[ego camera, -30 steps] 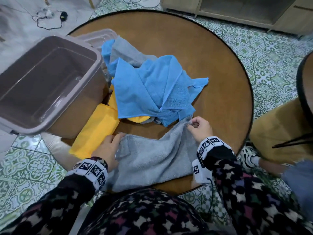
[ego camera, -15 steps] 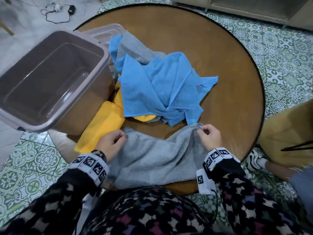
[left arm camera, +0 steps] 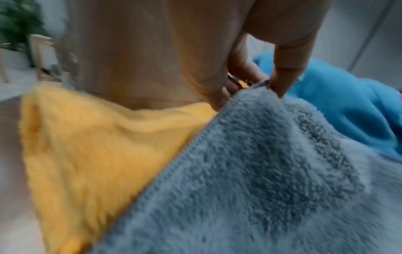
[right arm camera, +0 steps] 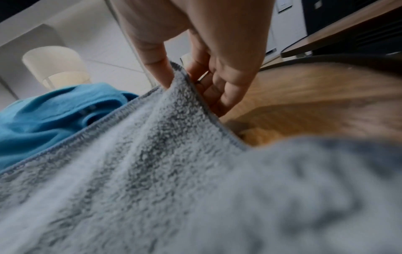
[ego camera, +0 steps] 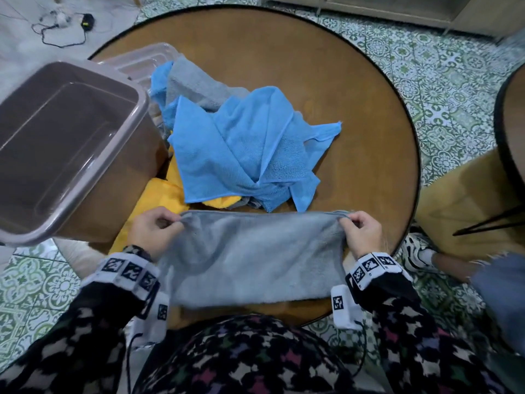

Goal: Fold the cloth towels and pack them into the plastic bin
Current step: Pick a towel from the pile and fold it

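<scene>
The grey towel is stretched flat and taut between both hands over the near edge of the round wooden table, its lower edge draping toward the person's lap; the left hand pinches the far left corner, thumb and fingertips clamped on the stitched hem; in the left wrist view the thumb tip presses right into the fluffy pile at that corner; the right hand does the same on the far right corner, fingers curled, hem nipped between thumb and forefinger, and the right wrist view shows that corner peaking up between them. Just beyond the top edge lies the heap: a crumpled blue towel on top, a second grey towel behind it, a yellow towel poking out beneath and running under the left hand; the plastic bin stands at the left, open and with nothing in it, its clear lid lying behind it; a patterned tile floor surrounds the table.
</scene>
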Motion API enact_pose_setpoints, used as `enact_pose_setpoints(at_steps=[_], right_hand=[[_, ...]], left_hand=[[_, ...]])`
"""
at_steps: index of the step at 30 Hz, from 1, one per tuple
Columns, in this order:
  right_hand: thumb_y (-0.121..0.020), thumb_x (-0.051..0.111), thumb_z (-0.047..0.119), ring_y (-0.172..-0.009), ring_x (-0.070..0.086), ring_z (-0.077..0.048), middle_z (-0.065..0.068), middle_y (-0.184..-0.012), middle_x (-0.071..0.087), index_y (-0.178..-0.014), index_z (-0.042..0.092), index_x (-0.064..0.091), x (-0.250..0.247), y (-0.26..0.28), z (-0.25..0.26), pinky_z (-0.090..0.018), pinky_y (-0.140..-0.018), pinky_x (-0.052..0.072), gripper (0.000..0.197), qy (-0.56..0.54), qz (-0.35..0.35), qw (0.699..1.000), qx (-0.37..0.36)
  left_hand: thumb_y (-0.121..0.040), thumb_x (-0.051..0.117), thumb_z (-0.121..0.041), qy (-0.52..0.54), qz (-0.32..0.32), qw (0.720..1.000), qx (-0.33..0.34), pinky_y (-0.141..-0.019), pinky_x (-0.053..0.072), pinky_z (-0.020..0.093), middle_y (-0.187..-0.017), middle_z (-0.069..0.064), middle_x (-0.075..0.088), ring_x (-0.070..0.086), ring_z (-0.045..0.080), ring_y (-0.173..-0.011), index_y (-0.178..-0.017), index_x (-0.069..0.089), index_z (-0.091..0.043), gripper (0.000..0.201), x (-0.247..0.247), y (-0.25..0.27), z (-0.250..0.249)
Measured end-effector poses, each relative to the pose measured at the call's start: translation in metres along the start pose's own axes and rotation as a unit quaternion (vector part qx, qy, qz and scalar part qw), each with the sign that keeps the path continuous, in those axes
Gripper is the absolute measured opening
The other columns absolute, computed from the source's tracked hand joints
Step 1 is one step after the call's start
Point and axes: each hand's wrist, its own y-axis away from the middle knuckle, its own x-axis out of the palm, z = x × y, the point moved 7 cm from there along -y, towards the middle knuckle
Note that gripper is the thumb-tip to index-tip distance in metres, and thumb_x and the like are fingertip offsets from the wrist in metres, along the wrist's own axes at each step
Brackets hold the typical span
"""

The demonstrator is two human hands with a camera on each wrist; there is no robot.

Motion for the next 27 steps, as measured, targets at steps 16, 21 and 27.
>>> enact_pose_setpoints(at_steps=[16, 21, 27], right_hand=[[-0.079, 0.07, 0.004, -0.053, 0.051, 0.004, 0.011, -0.064, 0.059, -0.065, 0.025, 0.058, -0.018, -0.014, 0.028, -0.016, -0.057, 0.04, 0.028, -0.016, 0.016, 0.997, -0.074], [-0.081, 0.069, 0.003, -0.044, 0.056, -0.003, 0.001, -0.064, 0.063, -0.067, 0.018, 0.054, -0.013, -0.014, 0.022, -0.026, -0.053, 0.047, 0.025, -0.04, 0.039, 0.998, -0.031], [-0.082, 0.065, -0.004, -0.044, 0.059, 0.0, -0.005, -0.066, 0.063, -0.07, 0.012, 0.053, -0.012, -0.013, 0.023, -0.012, -0.043, 0.046, 0.023, -0.079, 0.046, 0.996, -0.012]], left_hand=[[-0.079, 0.058, 0.001, -0.156, -0.066, 0.985, 0.038, -0.057, 0.039, 0.011, -0.073, 0.001, 0.059, 0.054, 0.025, -0.068, -0.081, 0.062, -0.017, 0.018, -0.046, 0.0, -0.027], [-0.087, 0.05, 0.005, 0.029, -0.009, 0.998, -0.046, -0.054, 0.057, 0.029, -0.083, 0.01, 0.057, 0.066, 0.022, -0.074, -0.073, 0.055, -0.015, 0.024, -0.027, -0.006, -0.011], [-0.085, 0.065, -0.023, 0.0, -0.033, 0.999, 0.023, -0.046, 0.046, 0.009, -0.054, -0.007, 0.066, 0.066, 0.0, -0.056, -0.068, 0.063, -0.023, 0.018, -0.028, -0.004, -0.02]])
